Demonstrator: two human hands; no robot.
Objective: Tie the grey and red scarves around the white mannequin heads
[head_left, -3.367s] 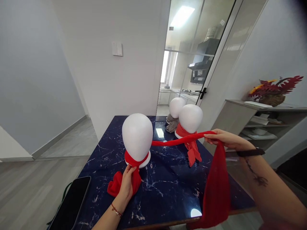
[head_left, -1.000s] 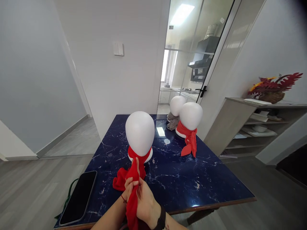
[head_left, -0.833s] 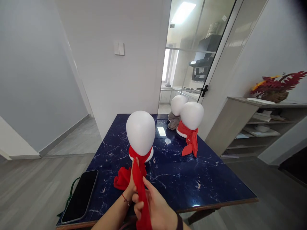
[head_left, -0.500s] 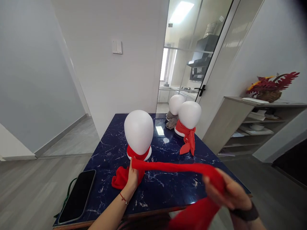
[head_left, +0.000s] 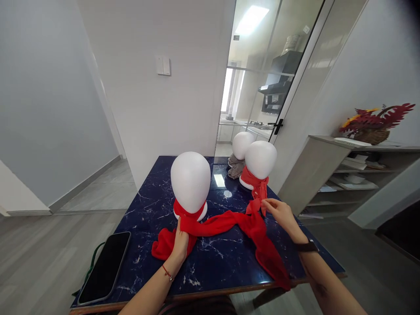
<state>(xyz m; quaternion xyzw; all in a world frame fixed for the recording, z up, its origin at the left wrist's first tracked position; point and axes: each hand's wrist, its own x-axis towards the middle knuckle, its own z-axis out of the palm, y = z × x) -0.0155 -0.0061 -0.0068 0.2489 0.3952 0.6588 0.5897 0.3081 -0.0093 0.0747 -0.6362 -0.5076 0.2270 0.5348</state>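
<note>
A white foam head [head_left: 190, 181] stands on the dark blue marble table [head_left: 226, 258] with a red scarf [head_left: 226, 223] round its neck. My left hand [head_left: 181, 243] presses the scarf's crossing against the table just in front of the head, fingers closed on the cloth. My right hand [head_left: 278, 213] pinches the long end of the scarf out to the right. That end droops over the table's front edge. The short end lies bunched left of my left hand.
A second foam head [head_left: 260, 161] with a knotted red scarf stands further back right, a third head [head_left: 242, 145] with grey cloth behind it. A black phone [head_left: 104, 267] lies at the table's front left corner. Shelves with a basket of red leaves [head_left: 374, 127] stand right.
My right hand has carried the long scarf end from low near the front right edge up and back over the table. My left hand has stayed pinning the crossing.
</note>
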